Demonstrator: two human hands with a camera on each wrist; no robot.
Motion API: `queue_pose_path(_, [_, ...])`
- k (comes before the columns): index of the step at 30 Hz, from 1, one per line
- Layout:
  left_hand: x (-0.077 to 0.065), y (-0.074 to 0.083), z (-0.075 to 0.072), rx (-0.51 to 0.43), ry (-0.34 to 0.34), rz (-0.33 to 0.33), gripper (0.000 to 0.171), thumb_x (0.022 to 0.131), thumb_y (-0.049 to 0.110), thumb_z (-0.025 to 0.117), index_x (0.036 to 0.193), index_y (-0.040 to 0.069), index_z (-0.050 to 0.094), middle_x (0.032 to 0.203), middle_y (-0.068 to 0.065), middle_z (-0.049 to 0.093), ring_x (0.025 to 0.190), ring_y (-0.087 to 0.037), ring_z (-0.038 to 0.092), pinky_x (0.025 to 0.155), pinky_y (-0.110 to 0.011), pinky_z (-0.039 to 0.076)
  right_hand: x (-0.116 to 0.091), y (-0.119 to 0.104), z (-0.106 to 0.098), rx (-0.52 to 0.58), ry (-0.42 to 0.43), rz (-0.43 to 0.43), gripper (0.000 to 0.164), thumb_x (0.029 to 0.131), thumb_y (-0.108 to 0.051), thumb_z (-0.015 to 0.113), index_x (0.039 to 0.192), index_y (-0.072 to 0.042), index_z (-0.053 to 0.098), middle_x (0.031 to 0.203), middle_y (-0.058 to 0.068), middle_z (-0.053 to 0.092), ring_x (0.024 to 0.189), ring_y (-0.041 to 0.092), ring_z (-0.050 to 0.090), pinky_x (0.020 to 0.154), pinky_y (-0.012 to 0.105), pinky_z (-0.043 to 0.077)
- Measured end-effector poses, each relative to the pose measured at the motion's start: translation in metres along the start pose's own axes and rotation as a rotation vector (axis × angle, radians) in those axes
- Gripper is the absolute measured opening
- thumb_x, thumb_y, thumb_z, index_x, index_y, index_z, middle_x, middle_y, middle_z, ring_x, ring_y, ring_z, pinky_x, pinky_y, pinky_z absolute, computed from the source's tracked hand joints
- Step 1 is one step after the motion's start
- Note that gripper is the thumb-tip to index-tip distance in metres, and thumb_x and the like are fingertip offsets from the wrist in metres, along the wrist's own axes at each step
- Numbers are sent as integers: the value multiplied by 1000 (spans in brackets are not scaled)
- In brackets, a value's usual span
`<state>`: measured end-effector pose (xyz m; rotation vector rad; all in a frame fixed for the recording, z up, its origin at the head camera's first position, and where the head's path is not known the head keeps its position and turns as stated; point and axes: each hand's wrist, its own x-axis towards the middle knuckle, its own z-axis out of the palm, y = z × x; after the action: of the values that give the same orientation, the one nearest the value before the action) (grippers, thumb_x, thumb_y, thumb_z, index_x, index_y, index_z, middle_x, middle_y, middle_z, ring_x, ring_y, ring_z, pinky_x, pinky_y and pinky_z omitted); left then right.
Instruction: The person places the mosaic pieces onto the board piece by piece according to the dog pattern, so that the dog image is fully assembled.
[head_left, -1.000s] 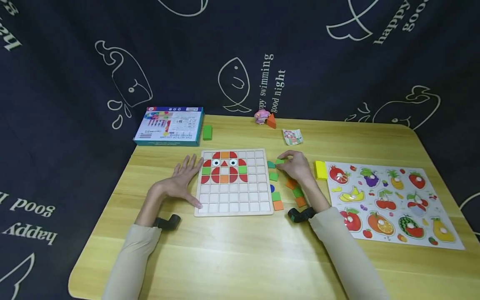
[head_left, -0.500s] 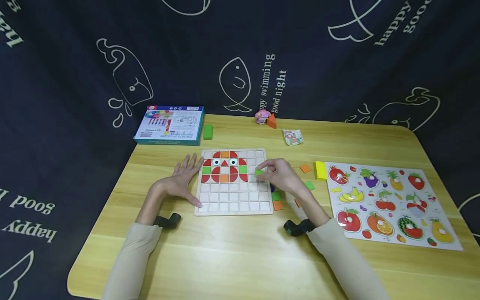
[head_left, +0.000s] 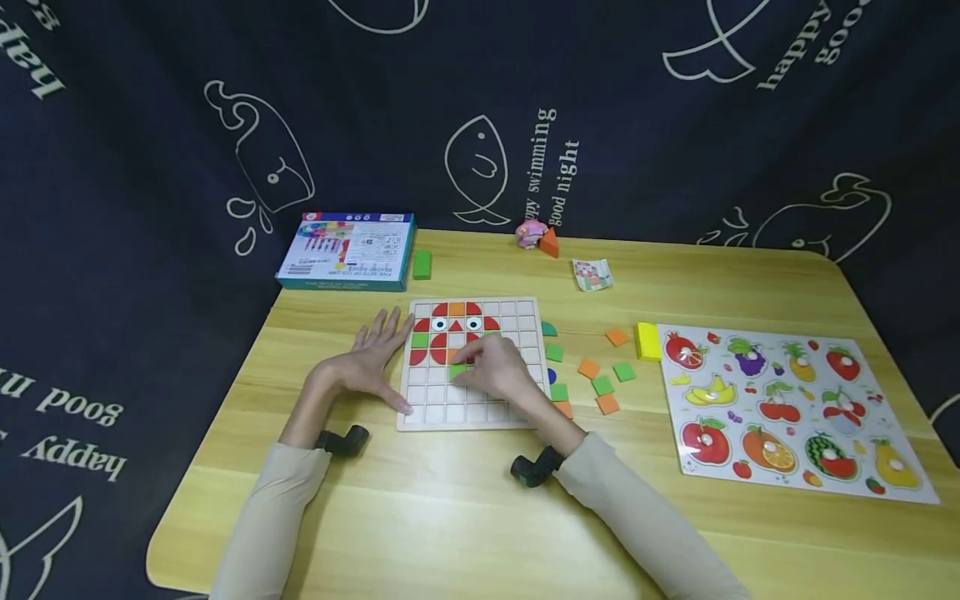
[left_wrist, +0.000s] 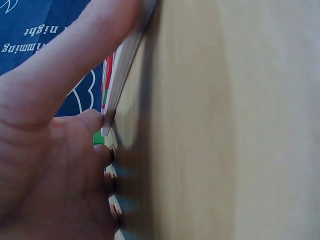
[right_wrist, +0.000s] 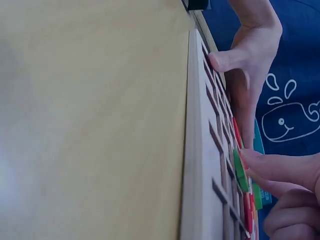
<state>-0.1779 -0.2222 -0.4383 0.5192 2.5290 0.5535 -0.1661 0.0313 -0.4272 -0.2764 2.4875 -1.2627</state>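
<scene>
We see a flat green tile (head_left: 457, 373) pinched by the right hand (head_left: 497, 367), thumb against fingertips, over the gridded wooden board (head_left: 436, 394), nearer its left edge. The left hand (head_left: 365, 364), fingers spread wide, touches that edge. Thin orange squares (head_left: 589, 368) lie beyond the right edge.

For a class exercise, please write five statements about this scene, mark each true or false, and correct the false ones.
1. The right hand pinches a green tile. True.
2. The left hand rests on the fruit puzzle. False: the left hand touches the left edge of the board.
3. Every square on the board is filled. False: many are bare.
4. A yellow block sits beside the fruit puzzle. True.
5. The box lies right of the board. False: the box lies farther back, leftward.
</scene>
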Motion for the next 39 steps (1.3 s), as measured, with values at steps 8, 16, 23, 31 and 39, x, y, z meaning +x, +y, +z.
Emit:
queue_pose_path(8, [5,1,0,5,-3,-4,147,53,62,86,155,18,-11,159,-17,-25,146,-40,-24,118,-63,-9,4,9,-2,8,2,13,17,71,-15,86,87,-16,80,77,-1,73,54,11,35,48,23,23])
queue_pose_path(16, [4,3,1,8,-9,-12,148,52,62,86,155,19,-11,159,-15,-25,147,-38,-25,119,-61,-10,4,15,-2,50,-35,-30,22,71,-14,86,92,-15,79,65,-1,65,50,10,32,47,22,23])
queue_pose_path(23, [0,4,2,-13,-3,-16,149,51,61,87,155,18,-10,160,-16,-24,146,-39,-24,119,-61,-10,-23,35,-50,66,-13,-66,31,81,-20,78,111,-15,74,54,-1,35,46,13,28,42,21,24])
queue_pose_path(31, [-2,1,2,-4,2,-27,148,51,62,86,155,20,-10,160,-15,-24,147,-38,-24,119,-61,-10,-44,80,-110,13,120,38,32,84,-18,75,116,-13,71,55,-1,34,47,12,26,42,22,20])
queue_pose_path(39, [2,0,1,-24,-1,-17,147,52,62,87,156,20,-9,160,-14,-24,147,-37,-25,119,-61,-11,-31,97,-112,3,129,146,35,78,-19,80,112,-15,73,56,-2,37,51,14,32,44,22,21])
